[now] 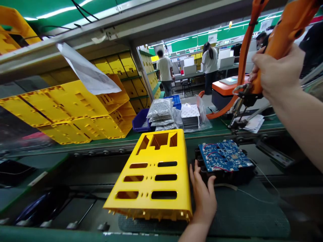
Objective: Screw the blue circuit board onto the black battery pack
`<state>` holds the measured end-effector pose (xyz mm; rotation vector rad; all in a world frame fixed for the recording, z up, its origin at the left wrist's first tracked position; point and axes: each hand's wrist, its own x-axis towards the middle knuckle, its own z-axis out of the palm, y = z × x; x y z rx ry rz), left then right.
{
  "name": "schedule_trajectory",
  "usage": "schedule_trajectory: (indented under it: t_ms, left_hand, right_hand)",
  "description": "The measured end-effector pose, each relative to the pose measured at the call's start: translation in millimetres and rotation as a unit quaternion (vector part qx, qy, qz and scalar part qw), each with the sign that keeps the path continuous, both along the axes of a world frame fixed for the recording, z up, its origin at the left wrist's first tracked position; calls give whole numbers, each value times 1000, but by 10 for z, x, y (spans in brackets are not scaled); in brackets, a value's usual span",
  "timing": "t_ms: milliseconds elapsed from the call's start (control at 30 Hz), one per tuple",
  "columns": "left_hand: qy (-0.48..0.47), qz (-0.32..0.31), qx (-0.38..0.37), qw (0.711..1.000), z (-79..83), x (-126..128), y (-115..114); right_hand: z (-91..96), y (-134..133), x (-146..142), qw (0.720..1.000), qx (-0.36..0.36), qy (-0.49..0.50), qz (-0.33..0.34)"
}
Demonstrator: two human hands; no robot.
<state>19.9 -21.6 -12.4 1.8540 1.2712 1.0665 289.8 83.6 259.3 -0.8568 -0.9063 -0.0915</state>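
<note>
**Blue circuit board (224, 156) in a black carrier (227, 178), left hand (203, 200) at its edge**

The left hand lies open, fingers spread, against the carrier's near corner, between it and a slotted yellow plastic housing (151, 178) on the green conveyor (161, 141). Up to the right, well above the board, the right hand (276, 72) grips an orange power screwdriver (280, 40). Behind stand bagged parts (160, 114) and stacked yellow crates (73, 107).

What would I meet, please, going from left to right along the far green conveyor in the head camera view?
yellow crates → blue bin → bags of small silver parts → plastic-wrapped stack of sheets → papers
</note>
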Motion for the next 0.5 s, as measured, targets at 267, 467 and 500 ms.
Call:
schedule_trajectory:
  t_ms: [267, 467, 500]
  left_hand:
    - [5, -1, -3, 1000, -31, 1, -4]
    - [-7, -1, 2, 1000, -8, 3, -6]
    - [-6, -1, 5, 1000, -6, 3, -4]
  right_hand:
    - [-226, -114, -395, 995, -14, -2, 100]
    - [-346, -119, -501, 992, -47, 25, 112]
    - [-356, -112, -503, 992, -49, 28, 112]
